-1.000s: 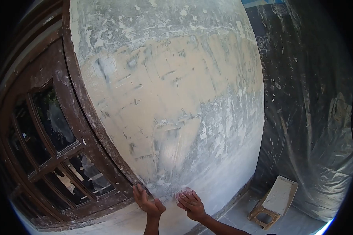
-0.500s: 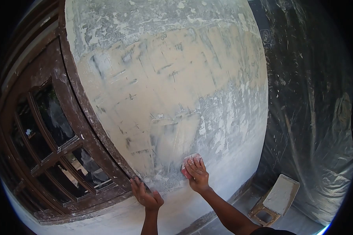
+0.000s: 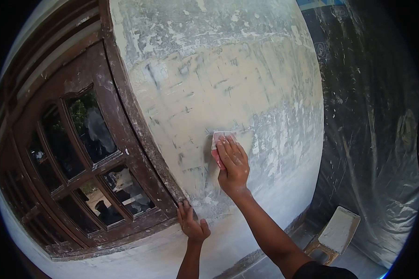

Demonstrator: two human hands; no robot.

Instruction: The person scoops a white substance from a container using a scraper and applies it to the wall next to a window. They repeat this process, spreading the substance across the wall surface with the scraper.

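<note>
My right hand grips a flat pink putty spreader, smeared with white, against the wall. The wall carries a cream-coloured patch of filler with dark streaks, over rough grey and white areas. My left hand rests with fingers apart at the lower right corner of the brown wooden window frame. Nothing shows in that hand. Part of the spreader is hidden behind my right fingers.
Dark plastic sheeting hangs on the right. Below it, a small stool with a white-coated top stands on the grey floor. Glass panes fill the window at left.
My right hand has moved up the wall with the putty spreader, from the patch's bottom edge to its middle. My left hand stays at the frame corner; the view has shifted.
</note>
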